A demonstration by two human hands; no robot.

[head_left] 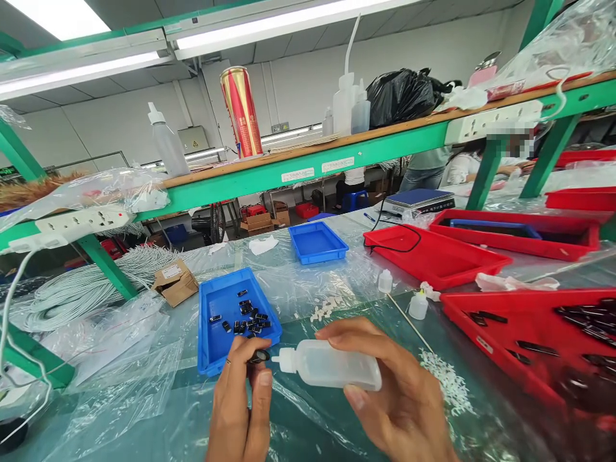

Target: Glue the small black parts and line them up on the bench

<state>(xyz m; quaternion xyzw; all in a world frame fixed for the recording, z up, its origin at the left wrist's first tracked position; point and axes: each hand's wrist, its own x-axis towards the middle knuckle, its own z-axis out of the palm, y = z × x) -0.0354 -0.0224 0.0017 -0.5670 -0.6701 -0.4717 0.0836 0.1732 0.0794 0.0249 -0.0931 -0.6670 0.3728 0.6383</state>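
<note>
Right hand (pixel 394 391) grips the squeeze bottle (pixel 332 364) sideways, nozzle just beside the small black part (pixel 258 357) pinched in the left hand (pixel 240 404), while more black parts wait in the blue tray (pixel 212 346) on the desk (pixel 144 410).

A small-parts assembly workshop, seen from a worker's station. A long counter (pixel 144 410) wrapped in clear plastic sheeting carries blue trays (pixel 216 327) of small black components and red trays (pixel 433 256) to the right. A green steel-framed shelf (pixel 308 163) runs overhead, holding squeeze bottles (pixel 166 144), a red and gold can (pixel 241 112), a black bag (pixel 402 96) and power strips (pixel 72 224). Coils of white cable (pixel 91 282) lie at the far left, beside a cardboard box (pixel 176 282). A weighing scale (pixel 416 200) sits far right. Fluorescent tube lights (pixel 269 32) hang from the ceiling, and other people (pixel 426 168) work at stations beyond.
</note>
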